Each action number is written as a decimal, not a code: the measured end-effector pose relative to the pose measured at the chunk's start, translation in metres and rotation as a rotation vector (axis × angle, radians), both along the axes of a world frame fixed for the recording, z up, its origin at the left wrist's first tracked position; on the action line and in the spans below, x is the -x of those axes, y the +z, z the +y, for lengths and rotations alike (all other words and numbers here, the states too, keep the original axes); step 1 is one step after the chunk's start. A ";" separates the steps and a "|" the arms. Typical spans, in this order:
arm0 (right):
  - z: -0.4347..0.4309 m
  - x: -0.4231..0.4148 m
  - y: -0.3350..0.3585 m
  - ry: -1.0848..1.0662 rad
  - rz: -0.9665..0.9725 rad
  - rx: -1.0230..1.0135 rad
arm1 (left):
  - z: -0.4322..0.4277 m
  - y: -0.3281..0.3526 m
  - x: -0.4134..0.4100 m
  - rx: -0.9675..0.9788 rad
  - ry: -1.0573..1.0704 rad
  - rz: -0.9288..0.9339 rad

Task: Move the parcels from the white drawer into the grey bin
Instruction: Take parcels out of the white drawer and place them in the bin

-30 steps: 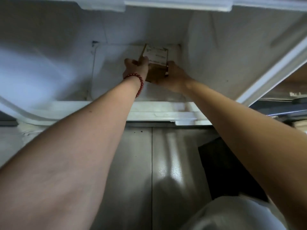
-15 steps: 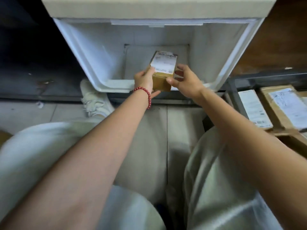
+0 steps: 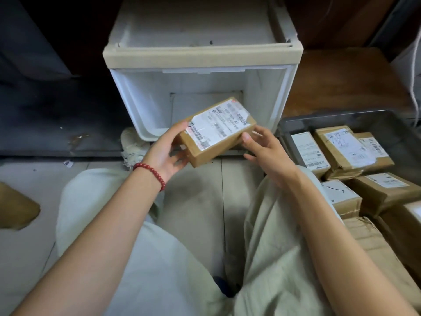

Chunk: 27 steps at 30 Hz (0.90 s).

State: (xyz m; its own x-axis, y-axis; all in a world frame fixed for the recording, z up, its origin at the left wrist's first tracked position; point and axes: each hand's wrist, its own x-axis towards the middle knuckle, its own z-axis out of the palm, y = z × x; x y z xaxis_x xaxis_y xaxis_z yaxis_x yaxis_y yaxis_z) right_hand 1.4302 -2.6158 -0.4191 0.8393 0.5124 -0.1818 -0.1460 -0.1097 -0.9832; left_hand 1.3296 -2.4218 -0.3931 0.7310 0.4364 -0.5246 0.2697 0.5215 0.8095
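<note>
left hand (image 3: 164,153): clamped on the near-left end of the parcel (image 3: 216,131), thumb on top by the label corner, fingers underneath
right hand (image 3: 266,151): thumb pressed to the parcel's right side edge, other fingers spread loose below it; supporting, not wrapped round
parcel: brown box, white shipping label up, tilted, held in the air in front of the white drawer (image 3: 200,96) and above the person's lap
white drawer: pulled open, no other parcels visible inside
grey bin (image 3: 341,117): just right of the drawer, several labelled brown parcels in it
wrist: red bead bracelet (image 3: 151,171) on the left
floor: white shoe (image 3: 133,144) by the drawer's left front corner
</note>
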 end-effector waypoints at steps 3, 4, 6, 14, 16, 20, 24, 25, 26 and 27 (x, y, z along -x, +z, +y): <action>0.003 0.001 0.000 0.004 -0.018 0.028 | -0.005 0.005 0.001 -0.119 0.052 -0.016; 0.003 0.001 -0.002 -0.003 -0.014 0.023 | -0.008 0.006 0.000 -0.168 0.069 -0.030; 0.004 0.001 -0.005 -0.019 -0.007 0.019 | -0.013 0.004 -0.002 -0.215 0.123 -0.023; 0.014 0.001 -0.017 -0.057 -0.074 0.109 | -0.006 -0.013 0.009 -0.171 0.192 0.098; 0.014 0.002 -0.018 -0.080 -0.048 0.103 | -0.003 -0.015 0.008 -0.202 0.221 0.106; 0.013 0.002 -0.022 -0.131 -0.073 0.112 | -0.003 -0.020 0.005 -0.305 0.203 0.088; 0.013 0.000 -0.023 -0.139 -0.111 0.129 | -0.003 -0.024 0.002 -0.300 0.154 0.100; 0.014 -0.001 -0.023 -0.145 -0.107 0.134 | -0.003 -0.023 0.001 -0.295 0.143 0.107; 0.014 -0.002 -0.024 -0.153 -0.098 0.134 | -0.002 -0.025 0.001 -0.295 0.141 0.107; 0.014 -0.002 -0.024 -0.163 -0.084 0.132 | -0.002 -0.024 0.000 -0.300 0.146 0.110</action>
